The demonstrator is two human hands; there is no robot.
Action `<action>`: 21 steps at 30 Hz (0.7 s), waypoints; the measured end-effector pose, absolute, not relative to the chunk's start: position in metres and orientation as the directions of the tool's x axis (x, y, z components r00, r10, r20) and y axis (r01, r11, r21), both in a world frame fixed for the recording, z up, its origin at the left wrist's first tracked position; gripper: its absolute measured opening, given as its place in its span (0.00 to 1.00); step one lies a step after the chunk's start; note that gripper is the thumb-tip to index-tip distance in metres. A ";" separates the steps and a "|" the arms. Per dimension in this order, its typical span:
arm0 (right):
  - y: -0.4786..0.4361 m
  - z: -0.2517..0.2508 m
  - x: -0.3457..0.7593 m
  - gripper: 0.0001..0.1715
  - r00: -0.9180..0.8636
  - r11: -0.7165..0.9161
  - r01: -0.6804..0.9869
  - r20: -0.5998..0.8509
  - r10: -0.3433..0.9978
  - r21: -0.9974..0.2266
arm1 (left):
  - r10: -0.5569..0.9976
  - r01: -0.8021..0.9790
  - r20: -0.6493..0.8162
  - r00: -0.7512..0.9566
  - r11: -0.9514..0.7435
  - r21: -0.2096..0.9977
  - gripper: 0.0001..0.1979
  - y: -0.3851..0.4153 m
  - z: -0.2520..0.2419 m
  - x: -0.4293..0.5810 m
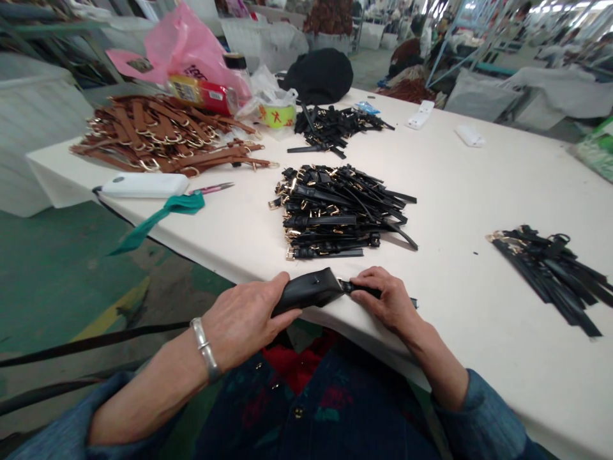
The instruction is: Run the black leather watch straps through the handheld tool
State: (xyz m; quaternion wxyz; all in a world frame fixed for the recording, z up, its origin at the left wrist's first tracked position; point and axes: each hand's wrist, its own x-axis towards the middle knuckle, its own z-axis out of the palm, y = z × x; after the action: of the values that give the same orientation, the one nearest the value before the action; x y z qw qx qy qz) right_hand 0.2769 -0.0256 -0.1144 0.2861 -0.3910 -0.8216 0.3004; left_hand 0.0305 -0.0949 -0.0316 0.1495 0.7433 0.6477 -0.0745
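My left hand (246, 316), with a silver bracelet at the wrist, is closed around a wide black leather strap (311, 287) that has a small stud on it. Its far end points right, towards my right hand (387, 297). Pinched in those fingers is a narrow black strap (353, 287), which meets the wide one at a bit of metal; how they are joined is too small to tell. Just beyond both hands lies a pile of short black straps with gold buckles (335, 211). Long dark straps (96, 342) run off to the left below my left forearm.
Brown buckled straps (153, 134) are heaped at the back left, near a pink bag (182, 45). A white case (146, 184), pink-handled snips (211, 188) and teal cloth (163, 217) lie at the left edge. More black straps lie at the back (330, 124) and right (550, 275).
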 end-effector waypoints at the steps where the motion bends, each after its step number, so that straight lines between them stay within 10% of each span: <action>1: -0.025 -0.115 0.278 0.12 -0.533 0.512 0.467 0.232 0.813 -0.720 | 0.940 0.984 -0.300 0.165 -0.137 0.110 0.15 -0.094 -0.030 0.030; 21: -0.027 -0.110 0.277 0.15 -0.528 0.520 0.465 0.248 0.812 -0.716 | 0.934 0.983 -0.306 0.182 -0.172 0.060 0.18 -0.076 -0.028 0.027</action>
State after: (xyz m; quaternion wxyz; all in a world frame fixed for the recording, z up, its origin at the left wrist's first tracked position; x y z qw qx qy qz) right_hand 0.2771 -0.0267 -0.1104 0.2915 -0.3886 -0.8217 0.2979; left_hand 0.0265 -0.0764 -0.0276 0.1227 0.7589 0.6317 -0.0998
